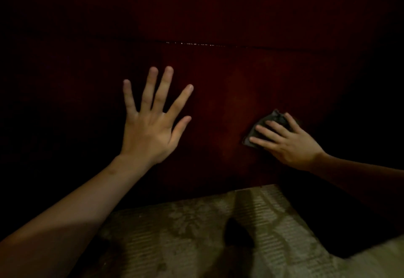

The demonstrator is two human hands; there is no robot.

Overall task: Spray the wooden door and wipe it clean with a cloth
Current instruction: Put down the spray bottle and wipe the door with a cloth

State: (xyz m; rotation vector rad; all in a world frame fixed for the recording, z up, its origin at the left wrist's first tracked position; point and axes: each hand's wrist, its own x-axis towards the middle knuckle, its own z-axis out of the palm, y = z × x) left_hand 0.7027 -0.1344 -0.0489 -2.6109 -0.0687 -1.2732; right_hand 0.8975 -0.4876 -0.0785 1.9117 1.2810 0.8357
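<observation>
- The dark reddish-brown wooden door (218, 15) fills the upper and middle frame, dimly lit, with a thin horizontal groove across it.
- The left hand (150, 129), centre-left, holds nothing, its fingers spread wide against the door.
- The right hand (286, 142), at right, presses a small crumpled dark grey cloth (271, 122) flat to the door, fingers extended over it.
- A patterned beige floor (196, 234) shows at the bottom.

cloth (265, 124): mostly covered by right hand (286, 141)
door (218, 26): edges lost in darkness, left and right of cloth
forearms: cut by frame edges
</observation>
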